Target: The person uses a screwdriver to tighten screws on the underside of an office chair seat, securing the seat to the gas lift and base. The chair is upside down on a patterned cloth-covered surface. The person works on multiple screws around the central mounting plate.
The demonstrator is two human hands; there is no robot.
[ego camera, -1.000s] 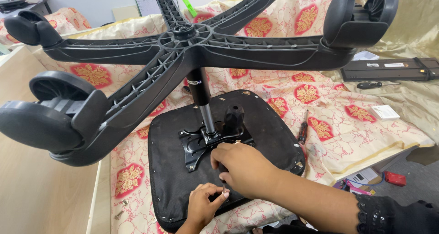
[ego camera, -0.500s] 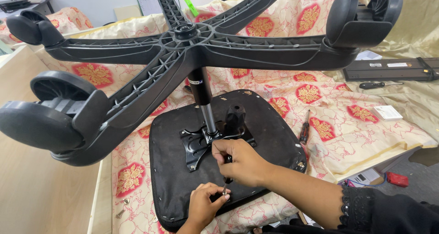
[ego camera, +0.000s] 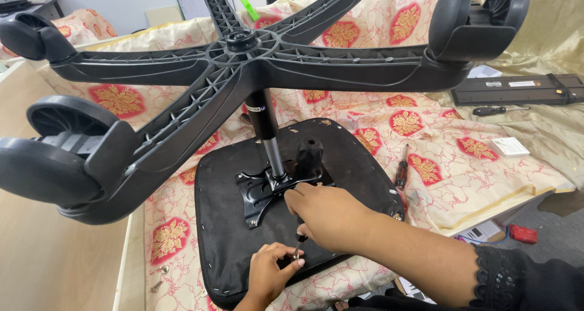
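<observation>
We look down at an upturned office chair lying on a table draped in a cream cloth (ego camera: 474,183) printed with red and gold medallions. The black seat (ego camera: 359,165) lies underside up near the table's front edge. A black metal plate (ego camera: 258,192) is fixed at its centre, and a chrome post (ego camera: 274,156) rises from the plate to a black five-armed base (ego camera: 243,62) that spreads wide above the seat, with casters (ego camera: 55,156) at the arm ends.

Our right hand (ego camera: 331,217) is closed in a fist around a screwdriver (ego camera: 298,244), held nearly upright with its tip down on the seat near the front edge. Our left hand (ego camera: 271,271) sits just below it, fingertips pinching at the tip, where a small screw seems to be, though it is too small to tell. A black lace-edged sleeve covers the right forearm.

To the right of the seat, a second screwdriver (ego camera: 401,171) with a red and black handle lies on the cloth. Farther right are a small white box (ego camera: 510,147), another dark-handled tool (ego camera: 490,111) and a long black part (ego camera: 517,89). Two loose screws (ego camera: 160,276) lie on the cloth at the lower left.

Pale wooden boards (ego camera: 36,250) border the table on the left. Behind it are a pale wall, a whiteboard (ego camera: 194,4) and a second cloth-covered surface.
</observation>
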